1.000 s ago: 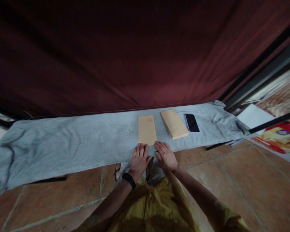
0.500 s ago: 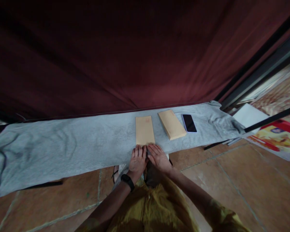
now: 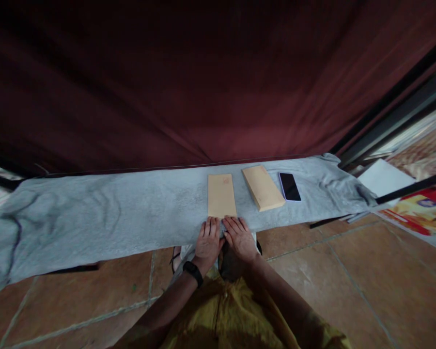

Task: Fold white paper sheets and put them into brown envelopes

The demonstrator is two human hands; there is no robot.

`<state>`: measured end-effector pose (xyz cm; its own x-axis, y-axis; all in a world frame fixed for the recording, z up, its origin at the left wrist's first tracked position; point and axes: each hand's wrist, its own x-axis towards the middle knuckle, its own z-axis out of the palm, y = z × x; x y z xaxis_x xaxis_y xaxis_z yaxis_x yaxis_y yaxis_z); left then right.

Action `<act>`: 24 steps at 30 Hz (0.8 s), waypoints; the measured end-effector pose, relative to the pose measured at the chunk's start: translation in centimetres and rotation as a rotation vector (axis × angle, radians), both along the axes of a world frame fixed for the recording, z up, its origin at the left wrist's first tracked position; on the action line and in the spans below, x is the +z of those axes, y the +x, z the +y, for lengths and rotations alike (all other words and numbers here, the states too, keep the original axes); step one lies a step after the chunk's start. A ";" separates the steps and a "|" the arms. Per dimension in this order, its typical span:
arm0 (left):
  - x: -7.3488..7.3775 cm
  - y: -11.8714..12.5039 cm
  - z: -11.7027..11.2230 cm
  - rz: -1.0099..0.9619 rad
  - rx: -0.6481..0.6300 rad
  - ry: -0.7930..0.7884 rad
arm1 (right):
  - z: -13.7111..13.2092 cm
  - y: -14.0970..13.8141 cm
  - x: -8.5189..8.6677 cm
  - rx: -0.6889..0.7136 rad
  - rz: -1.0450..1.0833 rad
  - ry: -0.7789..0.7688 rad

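A tan paper envelope (image 3: pixel 221 194) lies flat on the grey cloth, its small red stamp mark toward the far right corner. My left hand (image 3: pixel 208 238) rests palm down on the near edge of the envelope, fingers stretched forward. Beside it my right hand (image 3: pixel 240 238) lies flat on the same edge, fingers also extended. Both hands nearly touch at the thumbs and hide the envelope's near end. Right of the envelope sits a thick stack of similar envelopes (image 3: pixel 263 188), turned at an angle.
A phone (image 3: pixel 289 187) with a dark screen lies right of the stack. Grey cloth (image 3: pixel 148 203) covers the long narrow bench. Behind it hangs a dark red curtain (image 3: pixel 218 106). A red and yellow box (image 3: pixel 425 213) and a white board (image 3: pixel 387 178) are at the far right.
My hands stay at the envelope's near edge, with the fingers lying a little flatter and straighter. The whole view has shifted slightly; the stack and phone keep their places on the cloth.
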<state>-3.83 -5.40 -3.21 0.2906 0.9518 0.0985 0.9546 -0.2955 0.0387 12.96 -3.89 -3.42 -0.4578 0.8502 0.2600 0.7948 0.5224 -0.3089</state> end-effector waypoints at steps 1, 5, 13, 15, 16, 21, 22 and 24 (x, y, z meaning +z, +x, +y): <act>0.0 0.0 0.0 0.004 0.002 -0.010 | 0.0 -0.1 0.0 -0.008 -0.014 -0.001; -0.2 -0.4 -0.1 0.006 -0.002 -0.027 | -0.2 -0.2 0.0 -0.055 -0.040 0.010; 0.8 0.0 0.4 -0.057 -0.055 0.007 | -0.3 -0.3 0.4 -0.090 -0.041 0.031; 0.9 0.3 0.8 -0.079 -0.120 0.002 | -0.4 -0.4 0.3 -0.094 -0.046 0.028; 0.9 0.4 1.0 -0.086 -0.145 -0.003 | -0.4 -0.4 0.2 -0.097 -0.046 0.027; 0.4 0.3 1.5 -0.080 -0.200 -0.005 | -0.5 -0.4 -0.1 -0.101 -0.029 0.029; 0.3 0.2 1.5 -0.074 -0.209 -0.004 | -0.5 -0.3 -0.2 -0.097 -0.028 0.029; 0.2 0.1 1.5 -0.065 -0.218 -0.002 | -0.5 -0.2 -0.2 -0.091 -0.028 0.030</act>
<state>-3.77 -3.93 -3.03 0.4827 0.8673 0.1214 0.8636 -0.4944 0.0989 12.71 -4.41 -3.61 -0.3864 0.8806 0.2742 0.8473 0.4563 -0.2717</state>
